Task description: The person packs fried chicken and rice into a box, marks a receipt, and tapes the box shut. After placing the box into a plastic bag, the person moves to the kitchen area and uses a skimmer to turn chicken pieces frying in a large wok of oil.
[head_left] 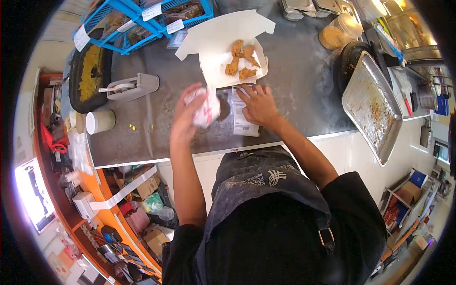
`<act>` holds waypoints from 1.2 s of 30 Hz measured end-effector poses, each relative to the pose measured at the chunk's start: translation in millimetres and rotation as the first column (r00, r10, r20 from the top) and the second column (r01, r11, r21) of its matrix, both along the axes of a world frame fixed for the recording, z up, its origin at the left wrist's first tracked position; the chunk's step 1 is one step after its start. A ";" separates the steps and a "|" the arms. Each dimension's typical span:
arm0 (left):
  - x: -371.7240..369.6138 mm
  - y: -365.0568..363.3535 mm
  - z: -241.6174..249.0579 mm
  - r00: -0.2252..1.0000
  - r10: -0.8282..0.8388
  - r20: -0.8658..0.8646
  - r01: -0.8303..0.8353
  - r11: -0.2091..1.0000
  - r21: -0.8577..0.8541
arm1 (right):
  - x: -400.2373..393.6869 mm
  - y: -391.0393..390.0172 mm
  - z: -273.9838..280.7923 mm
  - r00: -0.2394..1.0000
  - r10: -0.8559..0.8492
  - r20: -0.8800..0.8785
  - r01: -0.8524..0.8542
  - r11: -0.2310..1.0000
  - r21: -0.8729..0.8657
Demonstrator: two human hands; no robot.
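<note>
My left hand (183,114) grips a rounded white paper-wrapped packet (207,110) with red print, held above the counter and slightly blurred. What is inside the wrapping is hidden. With fingers spread, my right hand (259,105) rests on a printed receipt (243,124), which lies flat near the counter's front edge. Just beyond both hands stands a white cardboard box (209,66), its lid folded back. Several pieces of fried chicken (236,49) lie on the box's bottom.
A tape dispenser (142,86), a lidded white tub (97,122) and a black tray of yellow food (71,78) stand left. Blue baskets (130,40) are at the back left. On the right, a greasy metal tray (380,111) overhangs the edge, near a crumb-filled jar (338,32).
</note>
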State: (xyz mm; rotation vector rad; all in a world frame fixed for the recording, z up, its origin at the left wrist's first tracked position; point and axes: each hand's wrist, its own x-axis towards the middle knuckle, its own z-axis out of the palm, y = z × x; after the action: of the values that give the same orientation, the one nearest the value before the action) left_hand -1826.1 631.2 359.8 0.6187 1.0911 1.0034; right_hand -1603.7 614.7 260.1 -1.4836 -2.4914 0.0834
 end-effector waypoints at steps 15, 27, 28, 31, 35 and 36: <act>74.6 128.7 -84.8 0.291 0.198 -0.936 0.230 0.935 0.269 | 14.5 -1.7 -12.5 0.985 -0.038 -0.166 0.053 0.995 0.090; 50.4 122.2 -53.6 -0.133 -0.044 -0.990 0.743 0.656 -0.129 | 30.2 14.3 -34.5 0.898 0.033 -0.438 0.000 0.997 0.075; 49.4 120.5 -53.8 -0.099 -0.041 -0.994 0.727 0.679 -0.101 | 32.4 13.9 -36.7 0.870 0.022 -0.492 0.005 0.999 0.054; 45.7 113.8 -50.7 0.010 -0.003 -1.000 0.670 0.742 0.004 | 33.2 10.6 -39.0 0.865 0.011 -0.502 0.016 0.999 0.050; 48.8 105.4 -42.7 0.052 0.033 -0.998 0.570 0.820 0.057 | 31.0 12.2 -33.5 0.867 -0.007 -0.499 0.036 0.998 0.049; 51.3 104.3 -41.6 0.035 0.022 -0.999 0.543 0.839 0.037 | 31.5 12.4 -32.7 0.854 -0.011 -0.520 0.038 0.998 0.043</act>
State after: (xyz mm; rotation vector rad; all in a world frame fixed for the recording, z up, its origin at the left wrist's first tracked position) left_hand -1774.8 735.5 318.3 2.0666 1.8464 0.2704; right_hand -1572.2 627.1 227.4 -1.2604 -2.0178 0.3639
